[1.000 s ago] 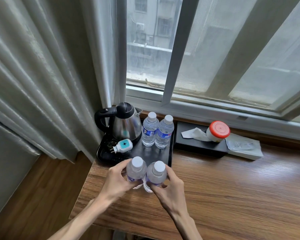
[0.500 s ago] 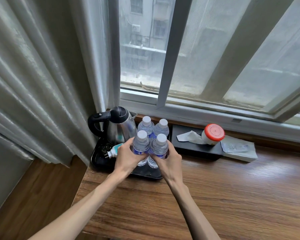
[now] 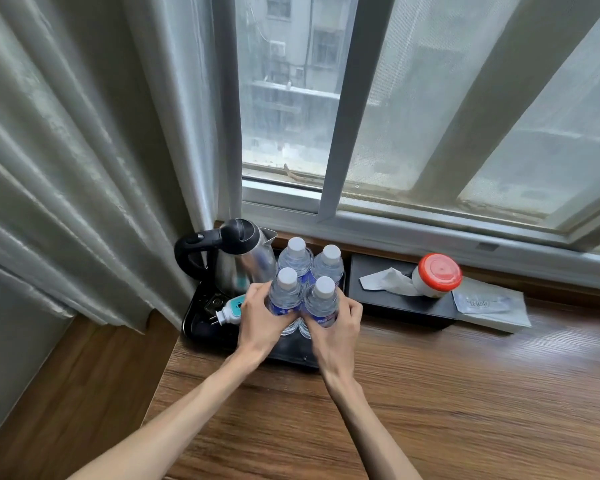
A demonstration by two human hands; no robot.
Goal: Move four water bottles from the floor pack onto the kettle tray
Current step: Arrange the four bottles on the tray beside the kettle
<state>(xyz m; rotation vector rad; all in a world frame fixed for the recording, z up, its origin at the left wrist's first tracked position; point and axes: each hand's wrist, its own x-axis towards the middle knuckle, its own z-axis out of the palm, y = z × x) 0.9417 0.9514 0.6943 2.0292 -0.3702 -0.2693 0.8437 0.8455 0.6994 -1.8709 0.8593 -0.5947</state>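
Note:
A black kettle tray [image 3: 198, 329] lies on the wooden desk under the window, with a steel kettle [image 3: 238, 259] at its back left. Two clear white-capped water bottles [image 3: 296, 256] [image 3: 329, 263] stand upright at the tray's back right. Directly in front of them, my left hand [image 3: 258, 322] is wrapped around a third bottle [image 3: 286, 294] and my right hand [image 3: 336, 332] around a fourth [image 3: 323, 301]. Both held bottles are upright over the tray and touch each other. Their bases are hidden behind my fingers. The floor pack is out of view.
A white and teal plug [image 3: 231, 311] lies on the tray beside my left hand. Right of the tray sits a black tissue box [image 3: 395, 304] with a red-lidded jar [image 3: 437, 275] and a wrapped packet [image 3: 489, 304]. A curtain [image 3: 84, 150] hangs at the left.
Both hands carried the two bottles forward from the desk's near side onto the tray, up against the rear pair. Over the last half second they barely moved.

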